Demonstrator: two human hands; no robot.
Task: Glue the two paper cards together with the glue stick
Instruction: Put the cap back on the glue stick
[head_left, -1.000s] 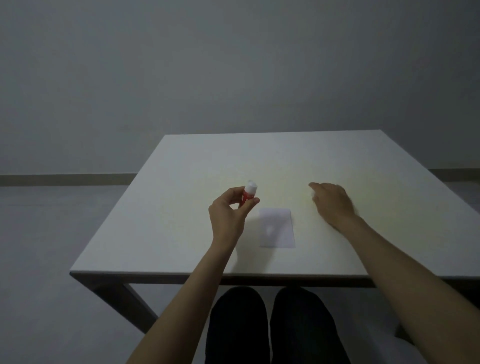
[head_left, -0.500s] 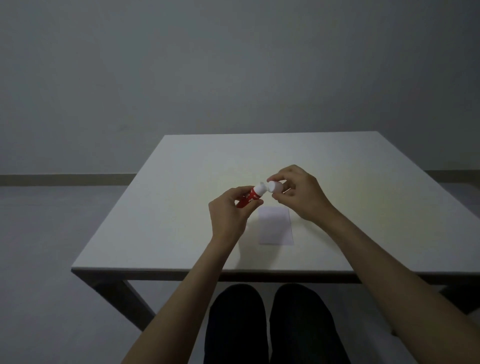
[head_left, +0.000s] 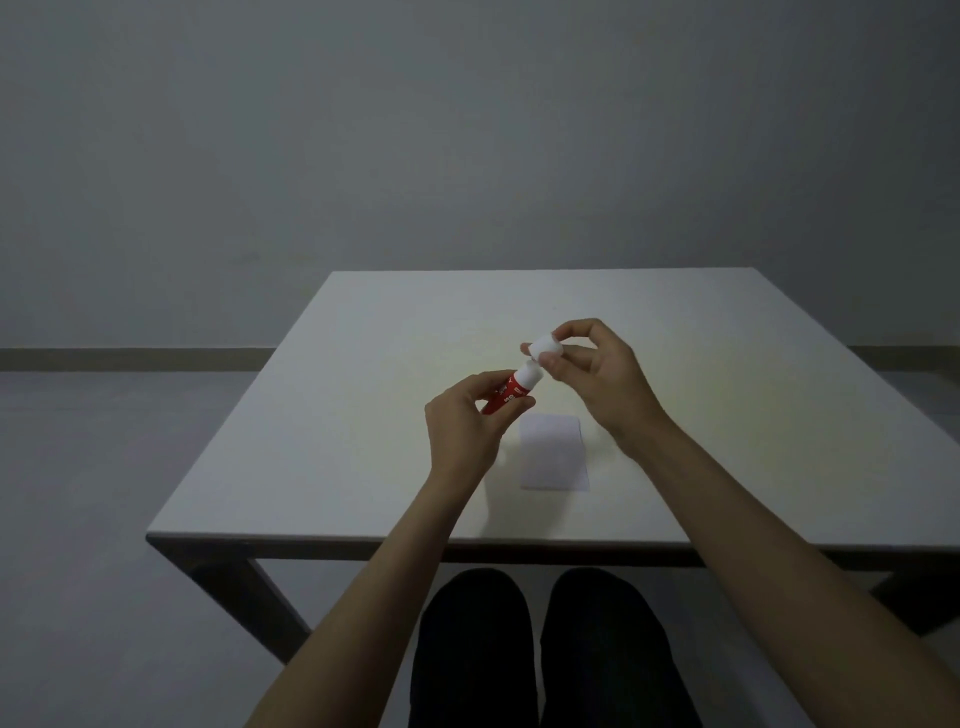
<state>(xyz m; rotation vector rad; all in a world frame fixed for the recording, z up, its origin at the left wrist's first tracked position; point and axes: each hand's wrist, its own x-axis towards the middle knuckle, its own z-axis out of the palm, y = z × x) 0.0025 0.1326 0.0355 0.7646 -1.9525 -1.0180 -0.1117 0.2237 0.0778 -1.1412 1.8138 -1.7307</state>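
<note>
My left hand (head_left: 462, 431) pinches the red glue stick (head_left: 511, 391) by its body, tilted, white end up toward the right. My right hand (head_left: 597, 374) holds the white cap (head_left: 545, 349) between thumb and fingertips — cap is off, just above the stick's tip, small gap between them. Both are in the air above the white table (head_left: 363, 415). Paper card (head_left: 552, 451) lies flat on the table just below the hands, near the table's front edge; I can't tell whether it's one card or two stacked. Table is bare on all sides of the card — open room left, right and behind.
</note>
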